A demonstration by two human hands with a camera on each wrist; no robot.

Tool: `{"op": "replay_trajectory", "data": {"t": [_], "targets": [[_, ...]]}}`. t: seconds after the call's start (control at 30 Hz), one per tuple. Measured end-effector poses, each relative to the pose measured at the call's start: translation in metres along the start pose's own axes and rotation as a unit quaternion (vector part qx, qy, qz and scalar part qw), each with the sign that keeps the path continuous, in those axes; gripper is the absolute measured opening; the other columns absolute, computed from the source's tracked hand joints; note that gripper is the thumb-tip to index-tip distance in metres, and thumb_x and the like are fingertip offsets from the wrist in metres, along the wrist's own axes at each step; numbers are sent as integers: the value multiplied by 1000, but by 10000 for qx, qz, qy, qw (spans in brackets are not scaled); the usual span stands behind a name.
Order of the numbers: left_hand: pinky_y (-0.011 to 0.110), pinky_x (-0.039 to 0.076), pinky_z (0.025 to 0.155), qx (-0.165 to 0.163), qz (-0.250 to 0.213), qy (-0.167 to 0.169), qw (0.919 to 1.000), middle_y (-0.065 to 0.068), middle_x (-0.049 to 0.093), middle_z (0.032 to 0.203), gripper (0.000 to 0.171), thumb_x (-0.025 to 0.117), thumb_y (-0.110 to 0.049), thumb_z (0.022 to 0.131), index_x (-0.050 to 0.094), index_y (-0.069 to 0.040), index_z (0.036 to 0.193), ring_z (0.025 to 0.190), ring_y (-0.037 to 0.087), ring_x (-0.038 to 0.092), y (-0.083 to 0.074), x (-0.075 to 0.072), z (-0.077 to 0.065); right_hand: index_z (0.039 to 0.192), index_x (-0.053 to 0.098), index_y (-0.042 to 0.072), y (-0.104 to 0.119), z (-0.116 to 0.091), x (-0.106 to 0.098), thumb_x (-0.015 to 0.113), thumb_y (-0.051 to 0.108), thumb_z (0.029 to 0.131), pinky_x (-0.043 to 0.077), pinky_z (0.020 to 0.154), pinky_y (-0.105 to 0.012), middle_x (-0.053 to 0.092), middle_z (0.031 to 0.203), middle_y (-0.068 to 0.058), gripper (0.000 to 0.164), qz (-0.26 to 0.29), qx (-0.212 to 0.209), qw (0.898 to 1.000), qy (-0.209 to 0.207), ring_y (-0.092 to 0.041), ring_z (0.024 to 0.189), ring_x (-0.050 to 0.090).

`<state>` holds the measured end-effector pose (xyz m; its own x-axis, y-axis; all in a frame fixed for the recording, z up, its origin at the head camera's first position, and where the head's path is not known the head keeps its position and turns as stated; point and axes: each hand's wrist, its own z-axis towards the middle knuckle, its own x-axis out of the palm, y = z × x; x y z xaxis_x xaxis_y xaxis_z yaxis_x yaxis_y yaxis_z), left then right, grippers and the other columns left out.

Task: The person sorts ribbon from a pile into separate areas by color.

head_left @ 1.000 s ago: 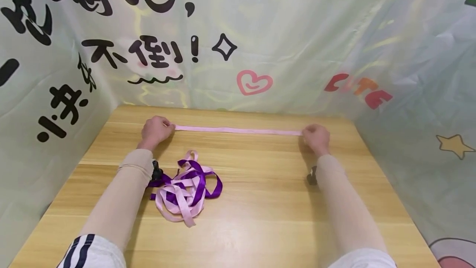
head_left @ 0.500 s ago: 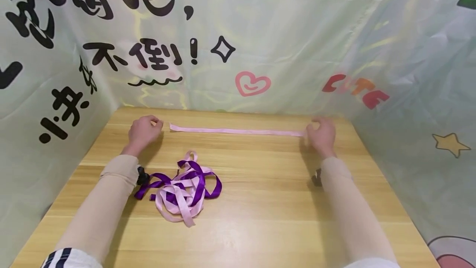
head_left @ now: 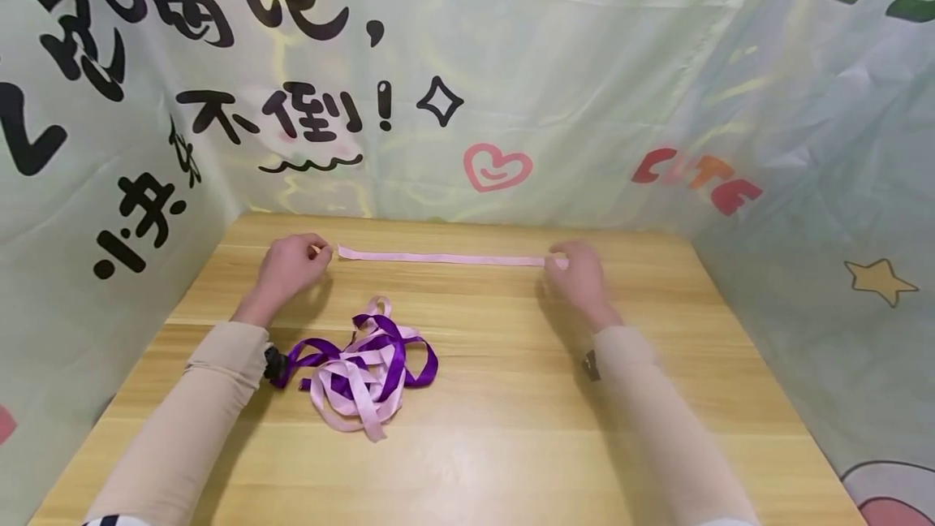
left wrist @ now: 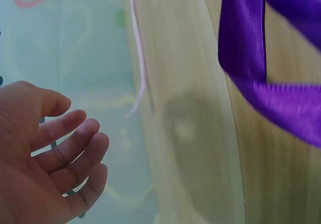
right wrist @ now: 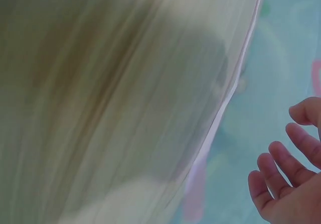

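Note:
A strip of pale pink ribbon (head_left: 445,259) lies stretched across the back of the table. Just left of its left end hovers my left hand (head_left: 292,266), holding nothing, its fingers loosely bent in the left wrist view. My right hand (head_left: 580,278) is over the strip near its right end, partly covering it in the head view. In the right wrist view that hand's fingers (right wrist: 283,158) are spread and relaxed, apart from the ribbon (right wrist: 220,114). Nearer the front lies a tangle of purple ribbon (head_left: 395,368) and pink ribbon, a purple loop reaching the left wrist.
A black wrist camera (head_left: 275,364) on the left sleeve overlaps the purple loop in the head view. The wooden table (head_left: 497,396) is enclosed by a printed cloth backdrop (head_left: 584,88) at the back and both sides.
The left hand has let go of the ribbon's left end and drawn back leftward. The right hand has released the right end and shifted left along the strip. The strip stays down.

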<state>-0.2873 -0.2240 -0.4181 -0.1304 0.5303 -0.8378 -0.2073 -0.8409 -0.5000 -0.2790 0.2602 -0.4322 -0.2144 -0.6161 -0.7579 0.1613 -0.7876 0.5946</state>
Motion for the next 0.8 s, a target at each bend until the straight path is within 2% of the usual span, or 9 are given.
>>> {"op": "replay_trajectory", "data": {"t": [0.13, 0.27, 0.37, 0.47, 0.6, 0.7, 0.8], "targets": [[41, 47, 70, 148, -71, 202, 9997, 11, 72, 85, 30, 59, -25, 104, 75, -3, 116, 71, 24, 60, -10, 1, -6, 127, 71, -2, 21, -1, 17, 63, 20, 101, 40, 116, -60, 69, 134, -24, 34, -131, -349, 9993, 103, -44, 132, 58], [36, 43, 65, 361, -107, 397, 9985, 6, 67, 74, 30, 60, -24, 103, 75, -2, 117, 63, 19, 52, -16, 6, -13, 125, 71, -4, 43, -3, 33, 64, 18, 101, 43, 115, -56, 71, 129, -24, 33, -31, -730, 9972, 173, -43, 128, 61], [34, 42, 64, 559, -139, 551, 9968, 3, 64, 71, 29, 62, -23, 102, 76, -2, 118, 62, 16, 50, -19, 12, -17, 126, 71, -2, 59, -6, 44, 63, 18, 101, 46, 114, -54, 71, 130, -22, 33, -29, -840, 9960, 301, -41, 128, 61], [35, 47, 66, 769, -182, 687, 9945, 5, 68, 77, 28, 64, -21, 101, 76, -2, 117, 67, 16, 55, -22, 17, -22, 128, 70, 0, 76, -9, 55, 62, 19, 101, 46, 115, -54, 70, 133, -21, 34, 14, -845, 9949, 542, -40, 131, 61], [43, 57, 77, 885, -315, 925, 9913, 13, 76, 95, 28, 65, -21, 101, 76, -2, 118, 82, 24, 68, -26, 23, -26, 128, 71, 2, 95, -12, 71, 63, 21, 101, 46, 115, -52, 71, 133, -18, 34, 11, -896, 9933, 728, -38, 130, 62], [48, 59, 85, 907, -402, 1026, 9898, 17, 77, 109, 29, 65, -21, 100, 76, -2, 121, 96, 30, 72, -28, 27, -28, 126, 73, 3, 107, -13, 83, 66, 21, 100, 50, 111, -49, 74, 128, -16, 32, -79, -1101, 9913, 711, -36, 125, 66], [48, 59, 85, 941, -449, 1037, 9891, 17, 77, 110, 29, 66, -19, 100, 76, -2, 121, 99, 32, 73, -29, 31, -30, 123, 74, 3, 121, -14, 94, 68, 21, 100, 53, 107, -48, 75, 123, -16, 30, -141, -1380, 9876, 739, -35, 119, 68]]}}
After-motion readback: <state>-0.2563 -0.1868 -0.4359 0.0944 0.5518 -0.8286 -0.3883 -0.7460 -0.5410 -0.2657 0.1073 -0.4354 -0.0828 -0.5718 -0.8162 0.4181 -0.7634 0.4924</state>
